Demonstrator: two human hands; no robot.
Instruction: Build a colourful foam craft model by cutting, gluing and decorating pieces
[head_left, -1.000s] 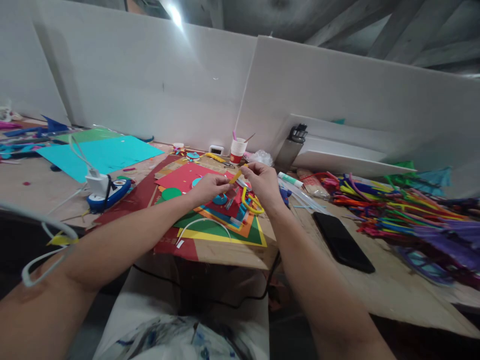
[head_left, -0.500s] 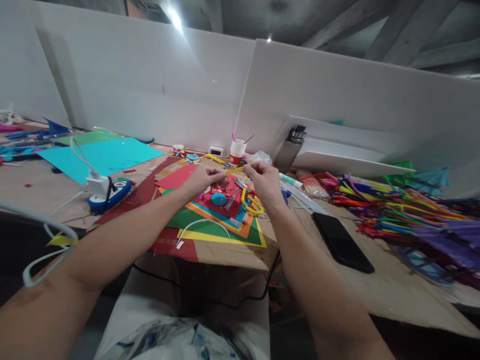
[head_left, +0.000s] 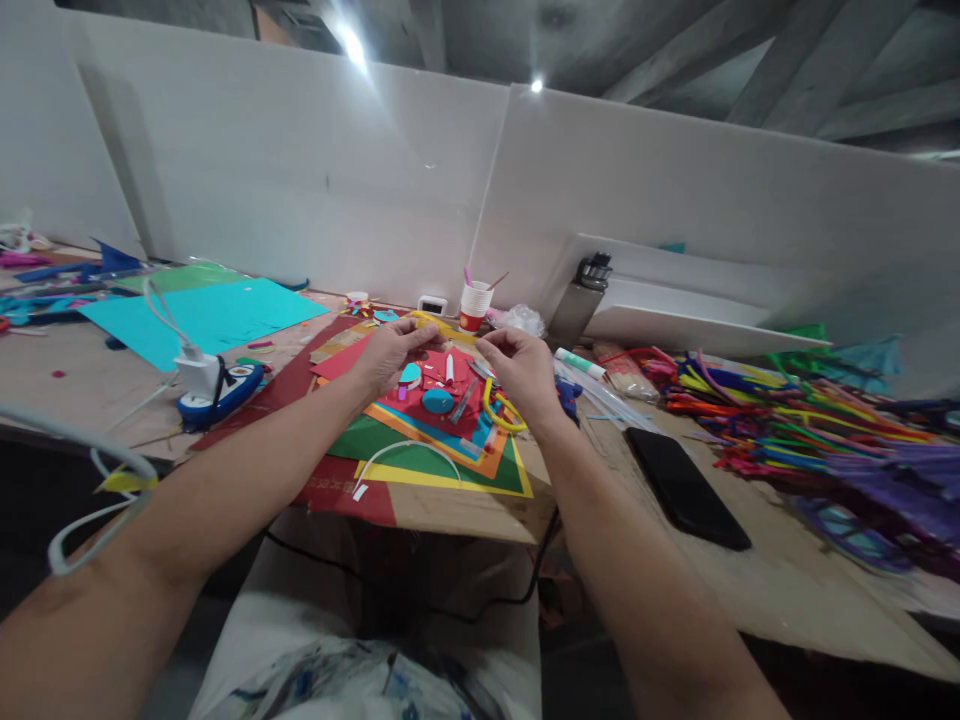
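Note:
A thin yellow strip [head_left: 463,338] spans the gap between my two hands, above the stacked coloured sheets. My left hand [head_left: 397,352] pinches its left end between thumb and fingertips. At the other end, my right hand [head_left: 519,368] has thumb and forefinger closed on the strip. Whether it is paper or something else is too small to tell. Below lie red paper pieces [head_left: 466,400], a turquoise disc [head_left: 437,402], a small white roll [head_left: 449,368] and scissors with yellow handles [head_left: 504,412].
A black phone [head_left: 686,487] and a heap of colourful pipe cleaners [head_left: 780,410] lie to the right. At the back stand paper cups [head_left: 475,305] and a bottle [head_left: 579,300]. Leftward are a turquoise sheet [head_left: 202,315] and a blue power strip [head_left: 221,393] with a cable.
My left hand has shifted slightly left and up, and my right hand slightly left and down. The white roll and turquoise pieces beneath now show more. Both hands still hold the yellow strip.

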